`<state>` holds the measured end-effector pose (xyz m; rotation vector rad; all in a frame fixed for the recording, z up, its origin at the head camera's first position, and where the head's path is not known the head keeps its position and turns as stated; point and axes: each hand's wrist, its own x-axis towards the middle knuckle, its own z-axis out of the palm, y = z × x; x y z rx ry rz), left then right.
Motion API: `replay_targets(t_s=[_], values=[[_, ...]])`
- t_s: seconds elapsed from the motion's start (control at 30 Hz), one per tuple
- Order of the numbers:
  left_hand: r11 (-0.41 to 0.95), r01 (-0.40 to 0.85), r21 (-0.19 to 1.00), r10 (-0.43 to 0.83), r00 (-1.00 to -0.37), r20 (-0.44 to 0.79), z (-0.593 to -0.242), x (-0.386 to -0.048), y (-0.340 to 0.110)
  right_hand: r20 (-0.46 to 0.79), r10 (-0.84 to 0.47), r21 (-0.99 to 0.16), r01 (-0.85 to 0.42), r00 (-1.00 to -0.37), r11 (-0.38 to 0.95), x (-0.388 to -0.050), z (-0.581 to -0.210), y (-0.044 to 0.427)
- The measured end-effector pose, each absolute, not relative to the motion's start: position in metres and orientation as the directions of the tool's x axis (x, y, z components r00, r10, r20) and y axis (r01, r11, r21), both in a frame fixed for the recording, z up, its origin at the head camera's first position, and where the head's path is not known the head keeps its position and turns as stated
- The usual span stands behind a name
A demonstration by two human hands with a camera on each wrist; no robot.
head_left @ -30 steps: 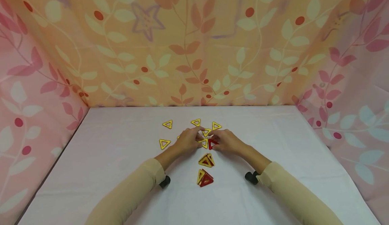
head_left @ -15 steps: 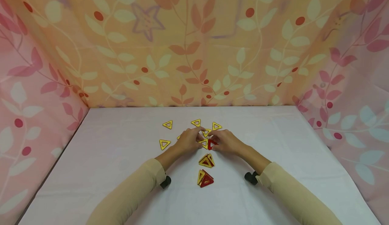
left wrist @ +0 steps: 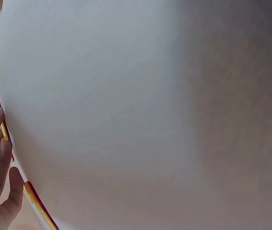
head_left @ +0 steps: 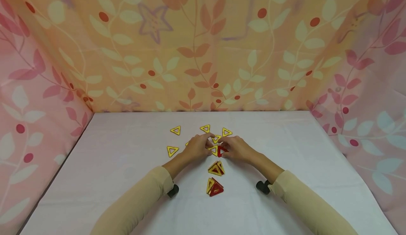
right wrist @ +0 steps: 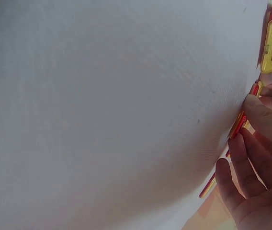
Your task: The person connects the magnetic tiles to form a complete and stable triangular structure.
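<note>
Flowery cloth [head_left: 127, 62] hangs behind the white table [head_left: 127, 136]. On it, my left hand [head_left: 198, 147] pinches a yellow triangle [head_left: 216, 150] and my right hand [head_left: 236, 148] pinches a red triangle [head_left: 219, 152], just beside it. If I squeeze one side harder, I think one could slip, or I could bump the back triangle [head_left: 216, 141] close by.

A yellow triangular frame [head_left: 217, 151], pinched by the left hand [head_left: 196, 147], points one corner toward that hand; a red triangular frame [head_left: 219, 152], pinched by the right hand [head_left: 237, 149], sits just beside it, both hollow in the middle and partly hidden
</note>
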<state>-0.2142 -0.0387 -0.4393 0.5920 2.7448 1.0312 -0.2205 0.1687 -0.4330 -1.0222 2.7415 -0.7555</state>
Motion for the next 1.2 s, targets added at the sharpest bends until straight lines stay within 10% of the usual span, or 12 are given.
replay_targets(t_s=[1.2], values=[[0.692,0.318,0.648,0.414,-0.910,0.005,-0.4361,-0.2133,-0.0358,0.055,-0.672,-0.544,-0.586,-0.739,0.600,-0.2214,-0.4258,0.1673]])
